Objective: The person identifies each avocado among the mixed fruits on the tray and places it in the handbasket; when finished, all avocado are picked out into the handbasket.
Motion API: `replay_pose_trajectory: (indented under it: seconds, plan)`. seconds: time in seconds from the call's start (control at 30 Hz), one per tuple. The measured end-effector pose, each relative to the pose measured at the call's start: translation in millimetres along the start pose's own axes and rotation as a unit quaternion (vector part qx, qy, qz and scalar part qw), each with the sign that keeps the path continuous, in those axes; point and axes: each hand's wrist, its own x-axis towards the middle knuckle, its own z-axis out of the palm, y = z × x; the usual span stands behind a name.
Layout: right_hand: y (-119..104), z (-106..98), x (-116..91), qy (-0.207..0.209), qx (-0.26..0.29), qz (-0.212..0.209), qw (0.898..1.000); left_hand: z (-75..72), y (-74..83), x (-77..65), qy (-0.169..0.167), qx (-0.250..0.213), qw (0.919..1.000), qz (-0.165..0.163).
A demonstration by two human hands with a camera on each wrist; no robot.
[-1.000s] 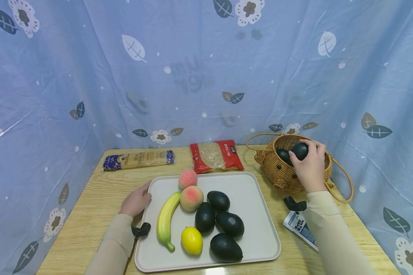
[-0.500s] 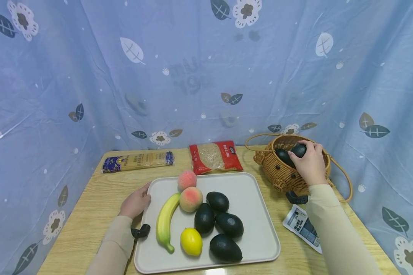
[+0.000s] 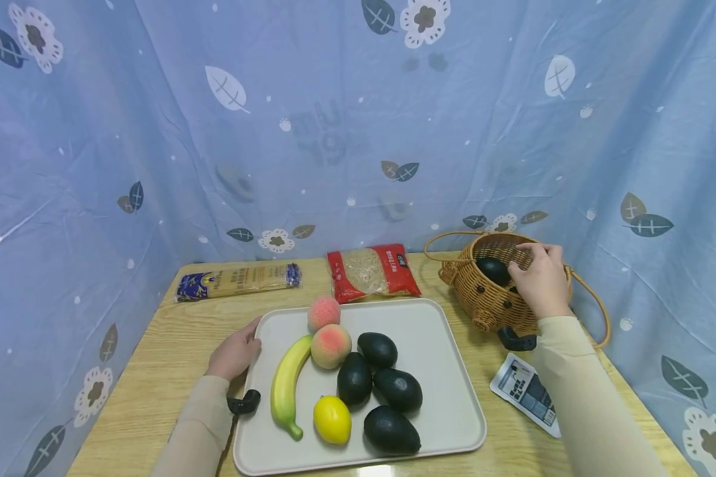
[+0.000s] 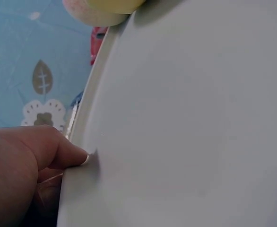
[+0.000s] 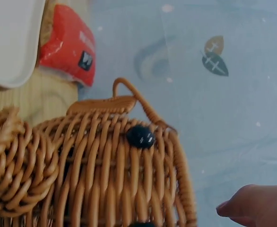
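My left hand (image 3: 235, 351) grips the left rim of a pale tray (image 3: 447, 391), the thumb (image 4: 72, 153) over the edge in the left wrist view. On the tray lie a banana (image 3: 285, 391), a lemon (image 3: 332, 419), two peaches (image 3: 331, 346) touching each other, and several dark avocados (image 3: 398, 389). Over the opening of a wicker basket (image 3: 468, 298) hovers my right hand (image 3: 543, 281), thumb and fingers apart with nothing between them. Inside the basket an avocado (image 3: 492, 269) shows; the hand hides part of the interior.
A pasta packet (image 3: 238, 281) and a red noodle bag (image 3: 374, 270) lie behind the tray. A small printed pouch (image 3: 525, 391) lies right of it, partly under the right sleeve. The basket's looped handles (image 3: 596, 305) stick out. A blue curtain (image 3: 346, 132) hangs behind.
My right hand has let go of the avocado it held over the basket, and that avocado has dropped inside, mostly out of sight. The left hand stays on the tray's rim.
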Motion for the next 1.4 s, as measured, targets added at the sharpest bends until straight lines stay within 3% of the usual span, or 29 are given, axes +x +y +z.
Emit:
replay_pose_trajectory:
  seconds: [0.2,0.43,0.8,0.97,1.07,1.23,1.4]
  plan:
    - [-17,1,-10,0.025,-0.008,-0.038,0.999,0.6,-1.3,0.2,-0.002,-0.016,0.9999,-0.005]
    - [-45,19,-36,0.046,0.011,-0.147,0.988,0.3,0.0,0.2,-0.002,-0.010,0.9999,0.000]
    - [-82,60,-90,-0.082,0.056,-0.241,0.965,-1.0,2.6,-0.4,-0.009,-0.014,0.9998,-0.012]
    - [-91,75,-114,-0.136,0.070,-0.287,0.946,0.3,0.1,0.3,-0.005,-0.004,1.0000,-0.001]
    - [-92,82,-126,-0.188,0.060,-0.314,0.929,0.7,-0.9,0.7,-0.005,-0.002,1.0000,0.001]
    - [-92,90,-144,-0.268,0.047,-0.324,0.906,1.4,-1.9,1.7,-0.007,0.000,1.0000,0.000]
    - [-95,95,-160,-0.294,0.053,-0.326,0.897,1.1,-2.9,1.2,-0.009,0.001,1.0000,-0.002]
